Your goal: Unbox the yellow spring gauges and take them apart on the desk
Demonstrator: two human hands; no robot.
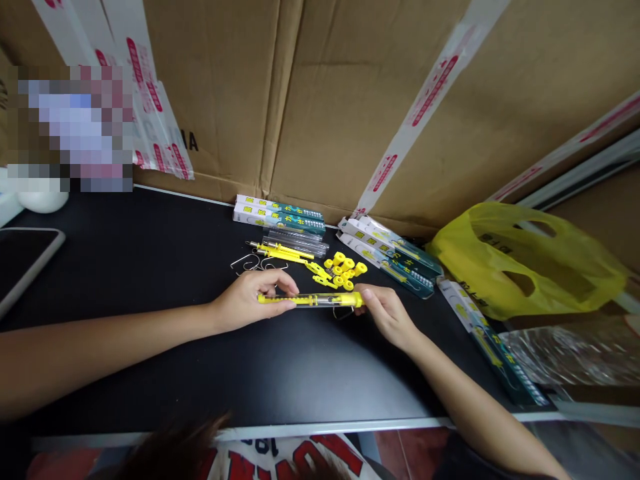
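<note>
Level above the black table (pixel 210 380), a spring scale (pixel 310 300) with a clear tube and yellow parts lies between my hands. My left hand (pixel 250 297) pinches its left end between thumb and fingers. At the other end, my right hand (pixel 387 313) grips the yellow cap, and its fingertips are partly hidden. Just beyond the scale sit several yellow caps (pixel 345 267) and flat yellow pieces (pixel 320 275). Yellow inner rods (pixel 285 252) lie behind, beside clear tubes (pixel 295 241). Bent metal hooks (pixel 255 265) rest near my left hand.
Printed boxes (pixel 277 215) lie at the back, with more boxes (pixel 390 257) to their right and a single box (pixel 493 340) farther right. A yellow plastic bag (pixel 525 260) is on the right. A phone (pixel 27 260) lies at the left. Large cardboard (pixel 325 100) stands behind the table.
</note>
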